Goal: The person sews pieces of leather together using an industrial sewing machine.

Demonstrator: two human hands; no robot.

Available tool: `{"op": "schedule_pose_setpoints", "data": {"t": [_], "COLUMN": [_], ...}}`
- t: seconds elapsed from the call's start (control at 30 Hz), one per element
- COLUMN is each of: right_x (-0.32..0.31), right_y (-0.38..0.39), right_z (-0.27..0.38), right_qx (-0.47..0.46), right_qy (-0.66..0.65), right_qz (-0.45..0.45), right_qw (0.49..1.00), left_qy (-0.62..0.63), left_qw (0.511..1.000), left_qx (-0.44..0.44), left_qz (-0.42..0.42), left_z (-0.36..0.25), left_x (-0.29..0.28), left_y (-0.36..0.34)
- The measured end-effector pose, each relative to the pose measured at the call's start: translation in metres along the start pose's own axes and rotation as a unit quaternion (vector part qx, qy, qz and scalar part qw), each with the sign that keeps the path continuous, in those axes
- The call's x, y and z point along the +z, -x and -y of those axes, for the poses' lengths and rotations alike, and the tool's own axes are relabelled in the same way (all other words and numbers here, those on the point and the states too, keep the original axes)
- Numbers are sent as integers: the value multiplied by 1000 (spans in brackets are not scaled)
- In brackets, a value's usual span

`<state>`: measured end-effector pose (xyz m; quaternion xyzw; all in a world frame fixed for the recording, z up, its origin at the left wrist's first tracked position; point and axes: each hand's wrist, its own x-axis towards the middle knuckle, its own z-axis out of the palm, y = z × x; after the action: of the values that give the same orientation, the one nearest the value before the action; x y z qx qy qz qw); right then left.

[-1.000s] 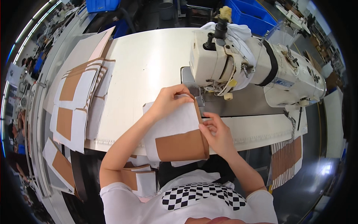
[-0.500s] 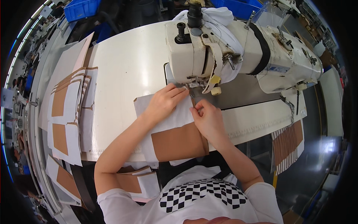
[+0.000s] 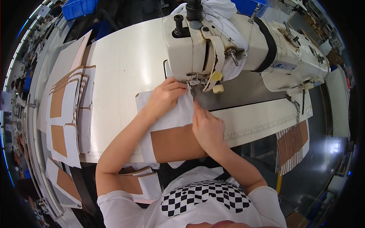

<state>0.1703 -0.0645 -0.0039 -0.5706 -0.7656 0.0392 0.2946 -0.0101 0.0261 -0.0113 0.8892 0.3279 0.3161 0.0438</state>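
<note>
Head view: left hand [image 3: 166, 97], fingers bunched, presses the white-and-brown rectangular fabric-like panel [image 3: 174, 142] beneath it; right hand [image 3: 208, 128] lies along the panel's right edge, index extended, pinch undeterminable. White metal sewing machine [image 3: 184, 57] stands just ahead. Advisable: edge flat, fingertips clear of its foot.

Head view: white/brown fabric pc. [image 3: 171, 121] on worktop [image 3: 121, 60], brown patch nearest wearer. L grip [image 3: 166, 98] lies palm-down on pc.'s upper pt., fingertips just beside needle end [image 3: 195, 79] of white sewing mach. [image 3: 182, 53]. R grip [image 3: 207, 127] at pc.'s R edge, index finger extended twd needle end; exact finger contact unclear. L side of worktop: stack of sim. pcs. [image 3: 59, 140], edges fanned. Another fanned bundle [image 3: 292, 144] hangs past front edge, R. White cloth [image 3: 230, 30] bunched on mach. Blue bin [image 3: 80, 8] upper L.
</note>
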Motion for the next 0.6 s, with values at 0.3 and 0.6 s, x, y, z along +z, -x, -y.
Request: {"op": "schedule_pose_setpoints", "data": {"t": [0.3,0.6], "right_x": [-5,-8], "right_y": [-3,3], "right_z": [-1,-3], "right_qx": [-39,-38], "right_qy": [42,43], "right_qz": [30,49], "right_qw": [998,997], "left_qy": [-17,-11], "left_qw": [1000,999], "left_qx": [-14,3], "left_qz": [-7,36], "left_z": [-2,-4], "left_x": [-2,-6], "left_y": [2,3]}}
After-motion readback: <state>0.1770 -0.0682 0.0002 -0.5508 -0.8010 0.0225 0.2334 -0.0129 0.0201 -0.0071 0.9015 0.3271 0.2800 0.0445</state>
